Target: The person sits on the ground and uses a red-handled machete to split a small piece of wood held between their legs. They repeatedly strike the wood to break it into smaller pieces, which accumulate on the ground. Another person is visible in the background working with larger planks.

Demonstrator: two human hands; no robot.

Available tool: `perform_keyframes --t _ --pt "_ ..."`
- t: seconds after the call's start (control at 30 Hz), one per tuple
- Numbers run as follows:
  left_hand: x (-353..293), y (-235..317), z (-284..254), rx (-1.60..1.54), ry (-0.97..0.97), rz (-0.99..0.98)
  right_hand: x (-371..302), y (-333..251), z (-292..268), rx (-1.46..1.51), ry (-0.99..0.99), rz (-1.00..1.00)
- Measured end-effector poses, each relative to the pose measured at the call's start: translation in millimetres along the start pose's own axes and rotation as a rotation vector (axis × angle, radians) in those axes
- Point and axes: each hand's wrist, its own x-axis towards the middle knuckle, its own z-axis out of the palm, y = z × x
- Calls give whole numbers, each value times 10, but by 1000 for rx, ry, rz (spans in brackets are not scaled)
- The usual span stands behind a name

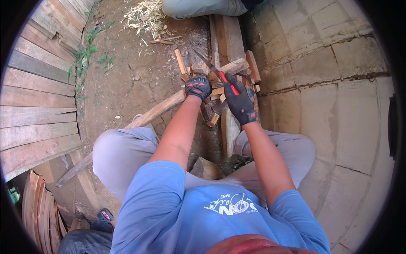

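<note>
A long pale wooden pole (160,109) runs slantwise from the lower left, past my left knee, up to a small pile of wood pieces. My gloved left hand (198,87) is closed round its upper part, the fingers curled over the top. My gloved right hand (242,101) grips the red and black handle of a narrow, dark-bladed saw (211,66). Its blade tapers toward the upper left, beyond the pole; the teeth are too small to make out. Between and below my hands, a hammer-like tool (216,111) with a dark head lies among the wood pieces.
Wood shavings (146,19) lie on the dirt at the top, near another person's leg (203,7). A thick beam (230,36) stretches away ahead. A plank wall (38,97) stands left, concrete blocks (317,110) right. Bent wooden strips (40,211) and another person's foot (105,216) are lower left.
</note>
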Motion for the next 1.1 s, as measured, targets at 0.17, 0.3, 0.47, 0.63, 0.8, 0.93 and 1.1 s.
perform_keyframes --t 0.17,0.3,0.47,0.63,0.8,0.93,1.1 --pt "41 -96 144 41 101 23 67 -44 -2 -4 8 -59" --pt "-85 -32 238 -13 209 65 137 -70 41 -146 -59 -85" --pt "-20 -45 220 -11 210 69 -1 107 135 -110 -21 -99" --pt "-75 -98 195 -35 211 84 -153 223 53 -3 -53 -3" --pt "-88 32 46 50 48 51 -87 339 -35 99 -17 45" --pt "-52 34 5 79 -12 33 -89 352 -67 205 -24 8" --pt "-33 31 -172 -113 -171 -15 -99 377 -156 146 -32 4"
